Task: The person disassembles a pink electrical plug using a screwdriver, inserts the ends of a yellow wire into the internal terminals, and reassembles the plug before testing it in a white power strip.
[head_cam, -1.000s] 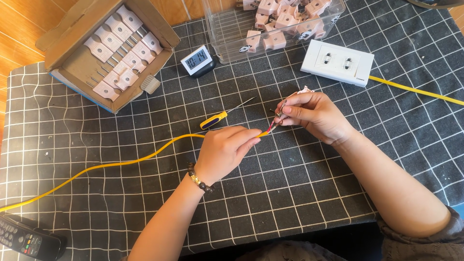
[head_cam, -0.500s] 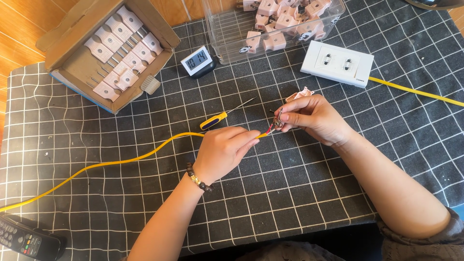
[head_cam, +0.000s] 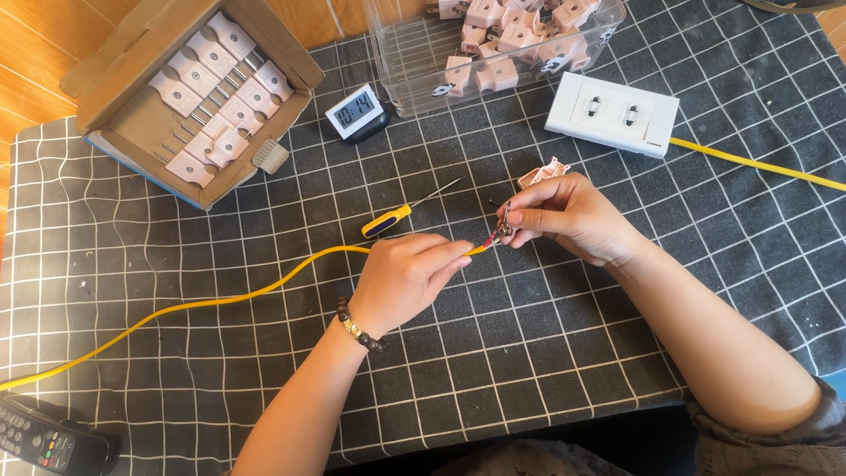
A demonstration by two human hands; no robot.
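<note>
**Right hand easing toward the cable end; little else is shifting**

Over the last second the right hand [head_cam: 573, 219] is drifting slightly toward the near-left of the gridded mat [head_cam: 617, 353], its fingertips [head_cam: 513, 217] closing in on the stripped wire ends [head_cam: 495, 236] of the yellow cable [head_cam: 220, 300]. A second ago those fingertips were sitting a touch higher and further toward the white socket block [head_cam: 612, 113]; now they are pinching right at the small metal piece where the red wire is showing. The left hand [head_cam: 407, 278] is turning very slightly, its index finger stretching further along the cable toward the right hand. The gap between the two hands is narrowing.
</note>
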